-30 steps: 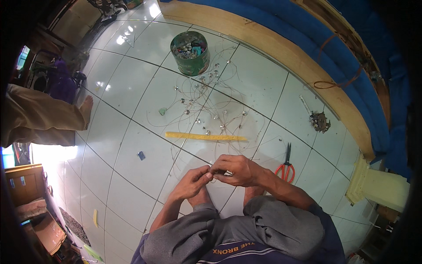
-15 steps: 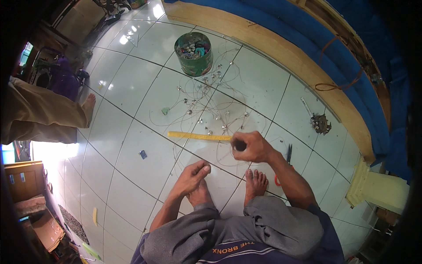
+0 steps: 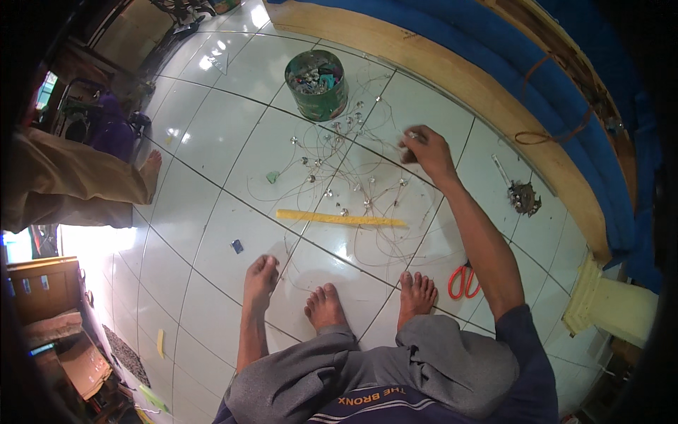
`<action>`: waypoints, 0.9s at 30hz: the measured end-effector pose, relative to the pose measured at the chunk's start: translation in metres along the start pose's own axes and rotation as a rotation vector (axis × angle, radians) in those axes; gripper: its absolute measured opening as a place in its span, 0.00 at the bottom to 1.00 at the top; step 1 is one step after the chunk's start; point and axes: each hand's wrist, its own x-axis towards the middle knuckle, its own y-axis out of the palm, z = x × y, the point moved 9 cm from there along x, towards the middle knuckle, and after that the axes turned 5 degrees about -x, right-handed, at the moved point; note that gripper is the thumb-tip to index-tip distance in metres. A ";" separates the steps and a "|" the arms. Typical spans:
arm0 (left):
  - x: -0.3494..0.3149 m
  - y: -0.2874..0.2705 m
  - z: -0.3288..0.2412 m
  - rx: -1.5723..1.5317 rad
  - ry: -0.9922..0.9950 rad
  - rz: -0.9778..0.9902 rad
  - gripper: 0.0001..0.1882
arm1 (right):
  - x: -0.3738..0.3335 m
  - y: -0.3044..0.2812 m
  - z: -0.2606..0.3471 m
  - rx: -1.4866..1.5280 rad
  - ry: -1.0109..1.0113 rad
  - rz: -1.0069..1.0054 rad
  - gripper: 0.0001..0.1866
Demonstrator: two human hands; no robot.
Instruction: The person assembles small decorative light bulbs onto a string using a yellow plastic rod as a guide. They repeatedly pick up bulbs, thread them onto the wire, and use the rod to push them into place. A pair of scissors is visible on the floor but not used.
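Note:
My left hand point(image 3: 261, 277) is closed in a pinch above the tiles, left of my feet. Whatever its fingertips hold, if anything, is too small to make out. Out to the far right of a yellow foam-like strip point(image 3: 339, 218), my right hand point(image 3: 428, 152) is raised with bent, pinched fingers; a tiny pale glint shows at the tips. Between and beyond my hands, thin wires point(image 3: 367, 169) lie tangled on the floor, with several small shiny silver pieces point(image 3: 328, 192) among them. A green round tin point(image 3: 318, 106) filled with small mixed bits stands behind them.
Red-handled scissors point(image 3: 464, 281) lie under my right forearm. A dark clump point(image 3: 524, 199) sits near the wooden base of the blue furniture point(image 3: 438, 81). A small blue piece point(image 3: 236, 246) and a green scrap point(image 3: 272, 177) rest on the tiles. Another person's leg point(image 3: 85, 177) extends in from the left.
My right hand has moved away and to the right from the yellow strip's right end, uncovering it. My left hand has shifted left, off my left foot. The scissors show more fully.

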 end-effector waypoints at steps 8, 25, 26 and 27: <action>0.084 0.003 0.015 0.104 0.181 -0.228 0.24 | -0.043 0.133 -0.044 -0.808 -0.379 0.373 0.20; 0.001 0.185 -0.002 -0.068 0.071 0.415 0.26 | -0.186 0.119 -0.048 -0.275 -0.579 0.327 0.15; -0.001 0.186 0.005 -0.053 0.027 0.412 0.24 | -0.191 0.102 -0.050 -0.250 -0.586 0.314 0.14; 0.001 0.184 0.012 -0.043 -0.034 0.389 0.21 | -0.186 0.079 -0.046 -0.322 -0.672 0.142 0.16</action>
